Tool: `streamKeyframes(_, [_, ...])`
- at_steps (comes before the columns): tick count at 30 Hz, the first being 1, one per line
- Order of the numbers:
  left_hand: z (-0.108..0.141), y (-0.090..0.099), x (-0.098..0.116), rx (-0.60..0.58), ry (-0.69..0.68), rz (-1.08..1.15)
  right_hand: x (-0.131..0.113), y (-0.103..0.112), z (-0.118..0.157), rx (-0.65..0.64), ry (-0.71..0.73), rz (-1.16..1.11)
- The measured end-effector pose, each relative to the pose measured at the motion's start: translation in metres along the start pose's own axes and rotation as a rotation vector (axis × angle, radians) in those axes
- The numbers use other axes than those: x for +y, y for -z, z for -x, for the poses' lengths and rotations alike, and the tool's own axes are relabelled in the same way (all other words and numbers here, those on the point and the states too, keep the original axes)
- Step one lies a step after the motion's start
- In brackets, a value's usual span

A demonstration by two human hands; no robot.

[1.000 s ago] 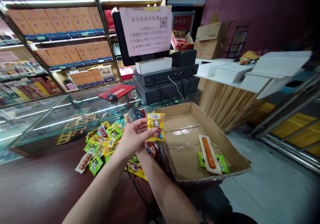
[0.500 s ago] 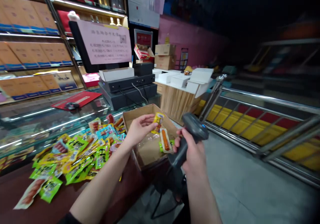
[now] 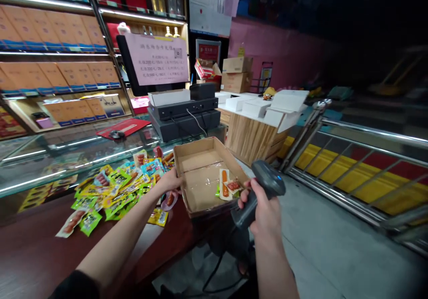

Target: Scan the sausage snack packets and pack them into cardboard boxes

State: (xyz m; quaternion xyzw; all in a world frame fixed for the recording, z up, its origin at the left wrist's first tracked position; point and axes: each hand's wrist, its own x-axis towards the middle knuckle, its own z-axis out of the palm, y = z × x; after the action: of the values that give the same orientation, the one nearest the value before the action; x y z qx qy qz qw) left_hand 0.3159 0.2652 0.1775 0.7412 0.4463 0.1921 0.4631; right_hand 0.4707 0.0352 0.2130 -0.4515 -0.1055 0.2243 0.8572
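Note:
My left hand point(image 3: 170, 181) is at the left wall of an open cardboard box point(image 3: 197, 156), its fingers closed at the rim and partly hidden. In my right hand point(image 3: 264, 205) is a dark grey barcode scanner point(image 3: 268, 179), gripped by its handle with its head above the box's right side. Inside the box, near its front right corner, lie a long sausage packet point(image 3: 225, 191), a brown meat snack packet point(image 3: 233, 185) across it, and a green packet partly underneath. Left of the box spreads a pile of snack packets point(image 3: 122, 196), mostly yellow and green.
Behind the box stand a black cash drawer unit point(image 3: 187, 123) and a monitor with a pink notice point(image 3: 163, 60). A mouse point(image 3: 117, 134) rests on a red mat on the glass counter point(image 3: 80, 149). Metal railings point(image 3: 374, 134) run along the right.
My left hand has let go of a yellow packet and moved left to the box's rim. One more packet lies in the box. The scanner stays in my right hand; the view has shifted.

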Motion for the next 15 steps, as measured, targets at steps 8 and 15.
streamKeyframes(8, [0.05, 0.085, 0.019, 0.061, -0.103, 0.14, -0.009, -0.033, 0.043, -0.218, -0.048, -0.003])
streamKeyframes(15, [0.209, 0.288, -0.05, 0.351, 0.167, -0.098, 0.007, -0.078, 0.098, -0.673, -0.215, 0.035])
